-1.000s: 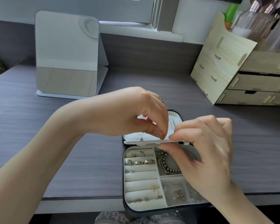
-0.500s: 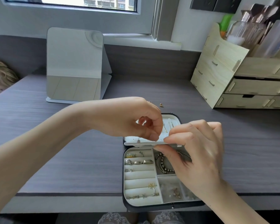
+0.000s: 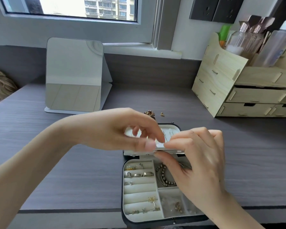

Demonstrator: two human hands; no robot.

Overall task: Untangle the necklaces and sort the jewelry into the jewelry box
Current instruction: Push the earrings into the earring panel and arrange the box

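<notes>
a: where is the jewelry box (image 3: 125, 192)?
b: open on the grey desk (image 3: 73, 162), near its front edge. the lid (image 3: 173, 128) lies back, and a pale inner panel (image 3: 139, 152) stands between lid and tray.
a: and the hands?
b: both are over the lid. the right hand (image 3: 198, 161) pinches the edge of that panel between thumb and fingers. the left hand (image 3: 122, 129) has thumb and fingertips drawn together at a thin chain (image 3: 164, 135) against the lid lining; whether it truly grips the chain, i cannot tell.
a: what is sorted already?
b: rings (image 3: 139, 174) sit in the cushion rolls on the left of the tray, a gold-and-silver chain piece (image 3: 151, 204) lies in the lower rolls, a beaded bracelet (image 3: 163, 176) fills the upper right compartment, and small earrings (image 3: 177, 207) lie in the lower one.
a: anything outside the box?
b: two small gold pieces (image 3: 149, 112) lie on the desk just behind the lid. a standing mirror (image 3: 74, 75) is further back on the left, a wooden drawer organizer (image 3: 238, 90) on the right.
</notes>
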